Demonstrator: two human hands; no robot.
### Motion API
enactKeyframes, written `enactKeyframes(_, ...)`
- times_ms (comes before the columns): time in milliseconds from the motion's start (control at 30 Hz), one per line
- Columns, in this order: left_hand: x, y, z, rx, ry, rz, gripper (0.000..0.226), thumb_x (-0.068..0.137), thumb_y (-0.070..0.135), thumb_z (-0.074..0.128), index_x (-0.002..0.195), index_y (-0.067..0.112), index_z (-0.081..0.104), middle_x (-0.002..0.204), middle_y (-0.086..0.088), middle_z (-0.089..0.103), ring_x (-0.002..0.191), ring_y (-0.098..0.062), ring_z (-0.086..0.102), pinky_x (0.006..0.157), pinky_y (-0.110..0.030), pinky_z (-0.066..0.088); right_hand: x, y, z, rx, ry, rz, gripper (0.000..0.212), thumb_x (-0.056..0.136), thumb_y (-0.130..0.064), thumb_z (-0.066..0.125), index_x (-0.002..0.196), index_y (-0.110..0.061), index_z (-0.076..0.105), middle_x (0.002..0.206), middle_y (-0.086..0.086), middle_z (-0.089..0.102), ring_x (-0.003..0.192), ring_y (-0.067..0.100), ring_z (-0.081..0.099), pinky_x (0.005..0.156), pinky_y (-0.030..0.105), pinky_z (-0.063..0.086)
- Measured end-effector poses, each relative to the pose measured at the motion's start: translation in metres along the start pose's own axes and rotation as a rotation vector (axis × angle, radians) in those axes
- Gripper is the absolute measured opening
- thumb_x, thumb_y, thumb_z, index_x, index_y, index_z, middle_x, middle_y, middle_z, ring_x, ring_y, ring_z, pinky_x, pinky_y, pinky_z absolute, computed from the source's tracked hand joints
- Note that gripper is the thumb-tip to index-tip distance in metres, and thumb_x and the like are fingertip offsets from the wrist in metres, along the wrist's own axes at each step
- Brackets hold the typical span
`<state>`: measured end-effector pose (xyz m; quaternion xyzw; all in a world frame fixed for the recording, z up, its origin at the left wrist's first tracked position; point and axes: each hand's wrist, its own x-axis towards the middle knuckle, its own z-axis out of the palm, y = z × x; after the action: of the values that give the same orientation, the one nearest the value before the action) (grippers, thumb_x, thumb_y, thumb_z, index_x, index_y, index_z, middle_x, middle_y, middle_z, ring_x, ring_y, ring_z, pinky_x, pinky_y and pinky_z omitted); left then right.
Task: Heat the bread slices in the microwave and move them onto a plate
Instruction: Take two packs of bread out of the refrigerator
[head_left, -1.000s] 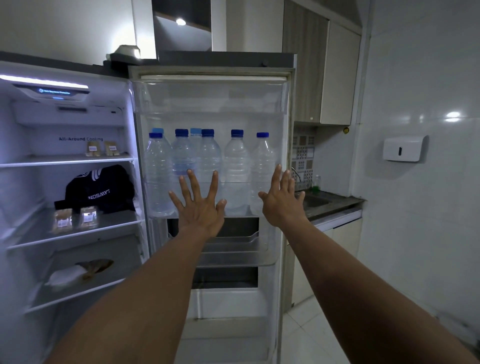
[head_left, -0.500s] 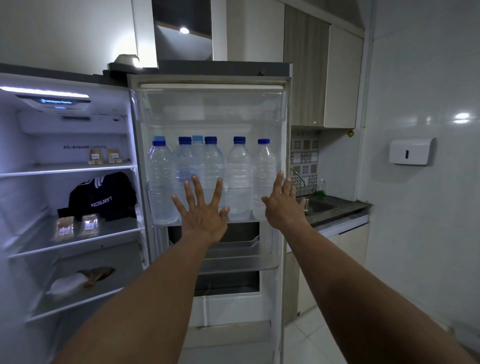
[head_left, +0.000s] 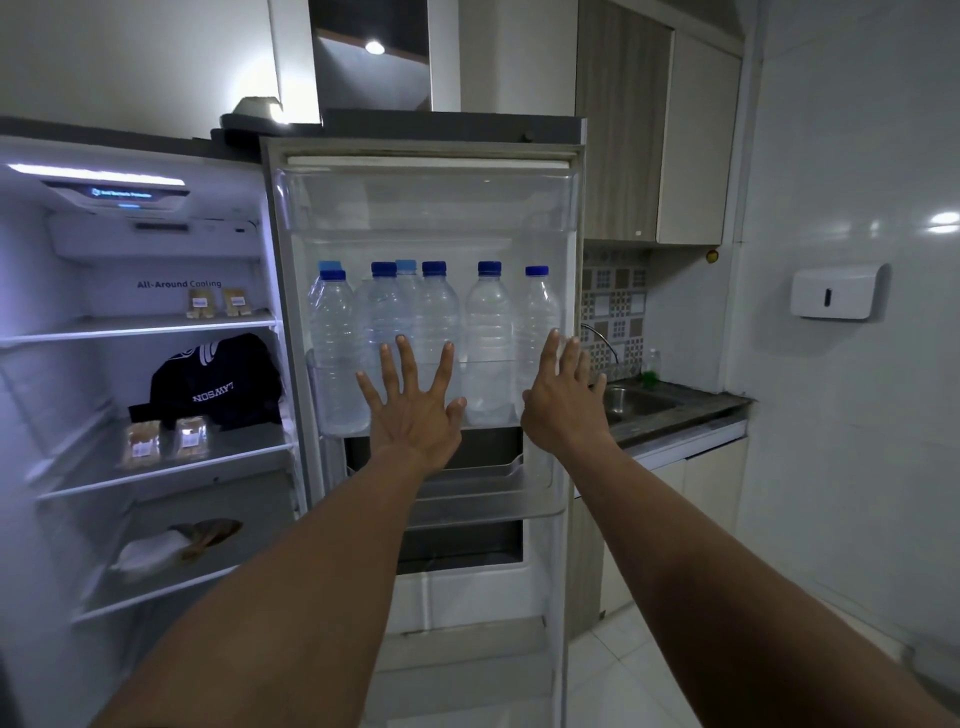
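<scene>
Both my arms stretch out in front of an open fridge. My left hand (head_left: 413, 410) is spread with straight fingers before the door shelf of water bottles (head_left: 434, 338). My right hand (head_left: 563, 400) is raised flat beside it, near the door's outer edge (head_left: 574, 312); neither holds anything. Inside the fridge, two clear wrapped packets of bread-like slices (head_left: 163, 441) lie on the middle shelf, and two smaller packets (head_left: 218, 301) stand on the shelf above. No microwave or plate is in view.
A dark bag (head_left: 223, 387) sits behind the packets; a white and brown bundle (head_left: 176, 543) lies on a lower shelf. To the right are a counter with a sink (head_left: 636, 402), wall cabinets (head_left: 660, 140) and a white wall dispenser (head_left: 834, 291).
The view has tilted up a little, so the fridge and hands sit lower in the frame. Both hands stay spread in front of the door shelf, holding nothing.
</scene>
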<state>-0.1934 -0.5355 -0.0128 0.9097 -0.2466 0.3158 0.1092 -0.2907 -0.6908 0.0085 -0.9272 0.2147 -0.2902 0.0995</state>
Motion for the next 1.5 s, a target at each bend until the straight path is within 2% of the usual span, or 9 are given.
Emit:
enactKeyframes(100, -0.005, -0.01, -0.012, -0.02, 0.044, 0.003, 0.07, 0.1, 0.056, 0.021, 0.149, 0.035, -0.024, 0.156, -0.015, -0.033, 0.144, -0.036, -0.029, 0.116, -0.062, -0.01, -0.007, -0.015, -0.003, -0.044, 0.109, -0.093, 0.088, 0.101, -0.025, 0.049, 0.156, -0.01, -0.018, 0.164, 0.021, -0.013, 0.152, 0.038, -0.012, 0.12, 0.053, -0.003)
enactKeyframes(333, -0.023, -0.064, -0.046, 0.013, 0.098, -0.045, 0.068, 0.101, 0.053, 0.022, 0.154, 0.032, -0.016, 0.159, -0.016, -0.026, 0.146, -0.035, -0.023, 0.116, -0.059, -0.011, -0.018, -0.075, -0.008, -0.056, 0.133, -0.294, 0.074, 0.106, -0.032, 0.037, 0.157, -0.011, -0.012, 0.165, 0.019, -0.013, 0.152, 0.033, -0.012, 0.121, 0.046, -0.004)
enactKeyframes(500, -0.033, -0.127, -0.061, 0.096, 0.082, -0.107, 0.068, 0.1, 0.054, 0.017, 0.152, 0.03, -0.02, 0.159, -0.018, -0.024, 0.146, -0.038, -0.023, 0.116, -0.063, -0.007, -0.019, -0.138, 0.007, 0.018, 0.111, -0.414, 0.07, 0.107, -0.034, 0.033, 0.158, -0.012, -0.009, 0.165, 0.017, -0.014, 0.152, 0.032, -0.013, 0.12, 0.043, -0.007)
enactKeyframes(600, -0.04, -0.168, -0.068, 0.13, 0.075, -0.16, 0.067, 0.101, 0.052, 0.018, 0.154, 0.028, -0.016, 0.161, -0.018, -0.019, 0.147, -0.039, -0.018, 0.117, -0.062, -0.005, -0.019, -0.179, 0.021, 0.075, 0.084, -0.479, 0.068, 0.108, -0.036, 0.03, 0.159, -0.012, -0.007, 0.165, 0.017, -0.012, 0.153, 0.031, -0.013, 0.12, 0.042, -0.008)
enactKeyframes(800, -0.047, -0.251, -0.066, 0.151, 0.062, -0.256, 0.067, 0.101, 0.049, 0.023, 0.155, 0.027, -0.01, 0.162, -0.018, -0.013, 0.148, -0.038, -0.015, 0.118, -0.059, -0.002, -0.02, -0.256, 0.06, 0.133, 0.051, -0.59, 0.067, 0.105, -0.028, 0.036, 0.159, -0.008, 0.0, 0.165, 0.021, -0.004, 0.153, 0.034, -0.006, 0.124, 0.045, 0.002)
enactKeyframes(900, -0.048, -0.297, -0.055, 0.153, 0.041, -0.272, 0.067, 0.101, 0.049, 0.025, 0.156, 0.026, -0.008, 0.162, -0.019, -0.012, 0.149, -0.038, -0.013, 0.117, -0.059, 0.0, -0.012, -0.293, 0.088, 0.165, 0.059, -0.596, 0.068, 0.104, -0.028, 0.039, 0.159, -0.008, 0.005, 0.165, 0.02, 0.003, 0.153, 0.033, -0.001, 0.124, 0.046, 0.006)
enactKeyframes(1167, -0.031, -0.406, -0.024, 0.087, -0.009, -0.29, 0.066, 0.101, 0.05, 0.023, 0.155, 0.032, -0.01, 0.162, -0.015, -0.012, 0.149, -0.033, -0.017, 0.12, -0.054, -0.004, 0.016, -0.378, 0.165, 0.224, -0.05, -0.536, 0.069, 0.102, -0.025, 0.043, 0.159, -0.008, 0.007, 0.164, 0.022, 0.008, 0.153, 0.034, 0.004, 0.124, 0.045, 0.01)
enactKeyframes(1400, -0.007, -0.47, 0.016, 0.022, -0.047, -0.301, 0.065, 0.1, 0.053, 0.023, 0.155, 0.034, -0.006, 0.164, -0.013, -0.006, 0.15, -0.032, -0.012, 0.121, -0.054, 0.0, 0.043, -0.423, 0.233, 0.244, -0.099, -0.442, 0.07, 0.1, -0.027, 0.045, 0.158, -0.01, 0.011, 0.161, 0.021, 0.018, 0.15, 0.036, 0.015, 0.121, 0.048, 0.019)
enactKeyframes(1500, 0.002, -0.492, 0.039, -0.022, -0.069, -0.318, 0.065, 0.1, 0.051, 0.024, 0.156, 0.032, -0.004, 0.163, -0.014, -0.007, 0.15, -0.032, -0.012, 0.121, -0.054, 0.001, 0.057, -0.439, 0.257, 0.243, -0.144, -0.41, 0.07, 0.1, -0.027, 0.044, 0.159, -0.01, 0.01, 0.162, 0.021, 0.015, 0.15, 0.036, 0.013, 0.121, 0.048, 0.02)
